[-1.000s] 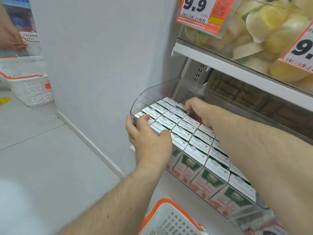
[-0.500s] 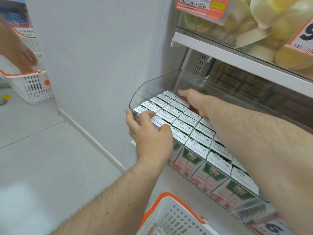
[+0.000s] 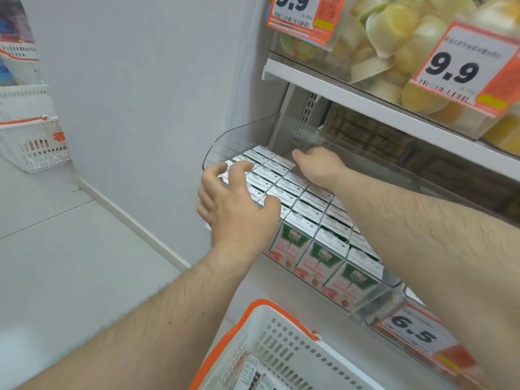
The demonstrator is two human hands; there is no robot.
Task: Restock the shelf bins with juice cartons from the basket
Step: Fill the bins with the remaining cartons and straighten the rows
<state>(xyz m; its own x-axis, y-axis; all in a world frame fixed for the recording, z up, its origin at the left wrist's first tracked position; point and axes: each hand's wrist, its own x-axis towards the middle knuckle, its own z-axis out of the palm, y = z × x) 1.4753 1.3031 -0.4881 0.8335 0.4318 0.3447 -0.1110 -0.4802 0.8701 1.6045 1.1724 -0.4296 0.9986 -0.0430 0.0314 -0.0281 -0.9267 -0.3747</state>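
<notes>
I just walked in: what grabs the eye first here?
Two bare hands, left and right, spread over rows of juice cartons packed in a clear shelf bin. Above hang bright orange 9.9 price tags; below sits a white basket with an orange rim.

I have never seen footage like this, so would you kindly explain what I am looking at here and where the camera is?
There is no machine: a person wears one wide-angle camera on the head, looking forward and down at two bare arms. The left hand hovers with fingers spread, holding nothing, over the near corner of a clear plastic shelf bin. The bin is packed with rows of small white-topped juice cartons with green and red fronts. The right hand reaches flat to the back of the bin, over the cartons there. Below stands a white plastic basket with an orange rim holding more cartons. Orange price tags hang on the shelves.
</notes>
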